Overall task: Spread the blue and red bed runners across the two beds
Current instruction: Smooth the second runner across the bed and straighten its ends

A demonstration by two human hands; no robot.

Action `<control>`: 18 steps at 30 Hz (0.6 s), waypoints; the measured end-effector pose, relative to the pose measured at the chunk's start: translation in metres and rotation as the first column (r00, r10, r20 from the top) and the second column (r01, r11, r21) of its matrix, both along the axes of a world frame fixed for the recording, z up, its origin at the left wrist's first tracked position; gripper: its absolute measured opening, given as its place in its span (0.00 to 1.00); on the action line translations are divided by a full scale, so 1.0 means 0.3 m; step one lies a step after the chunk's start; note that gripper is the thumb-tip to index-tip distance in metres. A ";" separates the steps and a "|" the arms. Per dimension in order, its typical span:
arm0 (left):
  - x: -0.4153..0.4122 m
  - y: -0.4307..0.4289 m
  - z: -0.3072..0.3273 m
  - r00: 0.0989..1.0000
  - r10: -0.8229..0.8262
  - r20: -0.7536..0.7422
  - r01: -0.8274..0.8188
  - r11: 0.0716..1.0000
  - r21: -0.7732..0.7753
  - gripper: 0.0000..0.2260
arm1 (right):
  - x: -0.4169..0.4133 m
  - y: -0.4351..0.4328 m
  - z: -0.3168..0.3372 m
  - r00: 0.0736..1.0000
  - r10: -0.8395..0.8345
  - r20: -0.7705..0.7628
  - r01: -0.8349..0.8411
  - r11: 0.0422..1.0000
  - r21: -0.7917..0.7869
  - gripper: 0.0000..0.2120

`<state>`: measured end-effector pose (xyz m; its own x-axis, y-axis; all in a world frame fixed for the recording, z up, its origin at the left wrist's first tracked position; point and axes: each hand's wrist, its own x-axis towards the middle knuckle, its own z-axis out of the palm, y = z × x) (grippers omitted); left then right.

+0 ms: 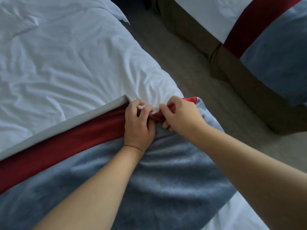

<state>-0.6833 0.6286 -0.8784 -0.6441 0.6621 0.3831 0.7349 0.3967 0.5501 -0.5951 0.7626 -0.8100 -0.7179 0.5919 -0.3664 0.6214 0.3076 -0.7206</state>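
Left hand (137, 121) lies palm down, fingers curled tight, gripping a bunched fold of the red runner (58, 143). A bit of white sheet (66, 63) edge shows pinched between its fingertips. Right hand (181, 117) is just beside it, fingers also curled, thumb and forefinger pinching the same red bunch from the other side. The knuckles of the two hands are near each other but apart, with the red wad between them.

The red runner stretches away from the left fingers as a flat band along the folded sheet edge, out to the left frame edge. A small red corner shows just past the right fingers. The blue runner (149, 180) lies under both wrists and forearms, touching the red band along its near side, wrinkled below the hands. The sheet spreads beyond the fingertips, creased toward the pinch. A bare white part of the near bed (232, 216) shows under the right forearm.

Well apart from the right fingers, across the carpet (174, 55), stands the other bed (207, 14) with a brown skirt (232, 67). A second red runner (249, 25) and a second blue runner (279, 67) lie flat across it, side by side and touching.
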 end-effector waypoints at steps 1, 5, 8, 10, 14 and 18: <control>-0.001 0.001 -0.003 1.000 -0.015 -0.010 0.015 1.000 -0.003 0.14 | 0.028 -0.020 -0.006 0.998 -0.025 -0.064 0.027 0.999 0.036 0.09; -0.001 0.003 -0.013 0.993 -0.118 -0.013 0.118 0.993 -0.011 0.17 | 0.155 -0.126 -0.019 0.956 -0.066 -0.285 0.100 0.989 0.109 0.12; -0.016 0.005 -0.028 0.983 -0.171 -0.066 0.167 0.984 -0.063 0.17 | 0.220 -0.220 -0.034 0.915 -0.091 -0.393 0.164 0.974 0.158 0.11; -0.019 0.007 -0.031 0.982 -0.173 -0.079 0.164 0.980 -0.108 0.18 | 0.261 -0.297 -0.052 0.927 -0.048 -0.372 0.133 0.970 0.206 0.10; -0.013 0.017 -0.033 0.983 -0.153 -0.098 0.137 0.978 -0.157 0.11 | 0.288 -0.374 -0.043 0.967 0.010 -0.254 0.078 0.940 0.332 0.12; -0.008 0.018 -0.037 0.978 -0.161 -0.132 0.135 0.973 -0.185 0.11 | 0.194 -0.186 0.030 0.889 -0.093 -0.447 0.286 0.877 0.387 0.04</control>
